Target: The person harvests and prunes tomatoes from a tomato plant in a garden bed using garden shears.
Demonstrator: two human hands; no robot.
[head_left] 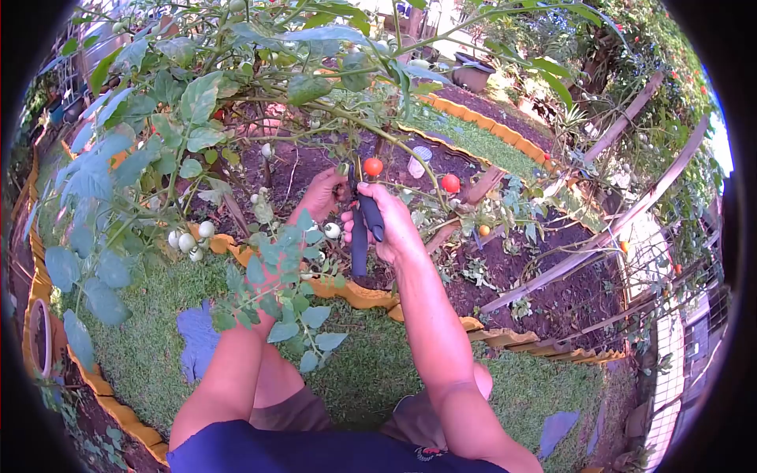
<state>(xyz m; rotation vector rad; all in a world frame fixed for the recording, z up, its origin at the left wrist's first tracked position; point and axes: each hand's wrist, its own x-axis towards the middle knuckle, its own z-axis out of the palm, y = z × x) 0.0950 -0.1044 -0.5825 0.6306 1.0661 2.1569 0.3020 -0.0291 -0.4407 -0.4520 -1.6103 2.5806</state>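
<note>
My right hand (386, 218) is closed around the dark handles of pruning shears (359, 244), whose blades point up into the tomato plant (203, 98). Just left of the blades, my left hand (319, 195) has its fingers pinched together at a small green piece of the plant; leaves partly hide that forearm. A ripe red tomato (373, 166) hangs right above my right thumb, close to the blades. Farther right are a second red tomato (450, 183) and a smaller orange tomato (483, 230). Below my left hand hangs a pale unripe tomato (332, 230).
Several pale green tomatoes (188, 242) cluster at left. A thick branch (371, 126) arches over my hands. Wooden poles (607, 229) lean across the right side. Yellow edging (359, 294) separates the soil bed from the grass (142, 311). Wire fencing (670, 378) stands at far right.
</note>
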